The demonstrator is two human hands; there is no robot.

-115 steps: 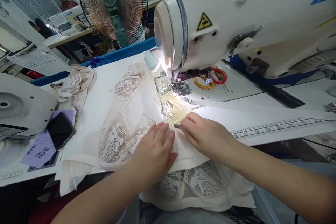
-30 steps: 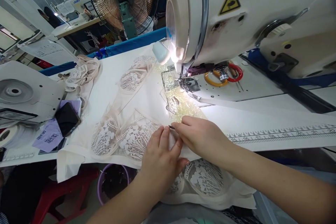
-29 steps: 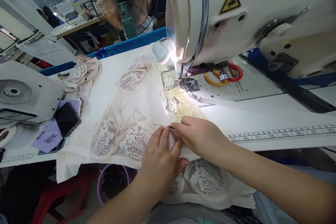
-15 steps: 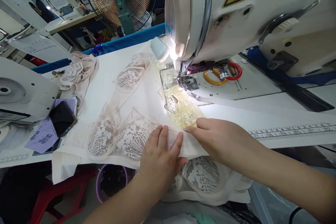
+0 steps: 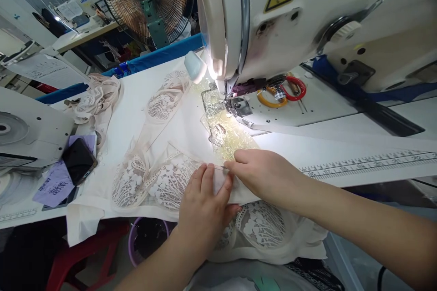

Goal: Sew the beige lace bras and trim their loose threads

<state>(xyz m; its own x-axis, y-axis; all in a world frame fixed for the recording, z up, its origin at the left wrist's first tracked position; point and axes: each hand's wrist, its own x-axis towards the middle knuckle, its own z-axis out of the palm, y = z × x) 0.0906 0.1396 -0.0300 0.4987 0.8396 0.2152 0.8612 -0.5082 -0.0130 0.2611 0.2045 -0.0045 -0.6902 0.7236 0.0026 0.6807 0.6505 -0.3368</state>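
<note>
Pale pink bras with white lace cups (image 5: 174,184) lie across the white table, joined in a run of fabric. My left hand (image 5: 205,204) rests on the plain fabric beside one cup, fingers spread and pressing lightly. Close by its fingertips, my right hand (image 5: 259,170) is closed in a pinch at the fabric's edge. A small dark tip shows at those fingers; what it belongs to is hidden. Just beyond lies a yellowish, clear-taped guide plate (image 5: 232,138) beside the needle of the lit sewing machine (image 5: 225,32). Another lace cup (image 5: 264,223) hangs over the table's front edge.
Orange-handled and red-handled scissors (image 5: 295,88) lie behind the needle area. A phone (image 5: 79,160) sits on purple paper slips at left, near a heap of bras (image 5: 99,100). A fan (image 5: 146,0) stands behind; a purple bin (image 5: 133,245) and red stool (image 5: 92,254) are below.
My right hand has moved left along the fabric edge, closer to the fingers of my left hand. The left hand stays on the fabric. The camera view has shifted slightly.
</note>
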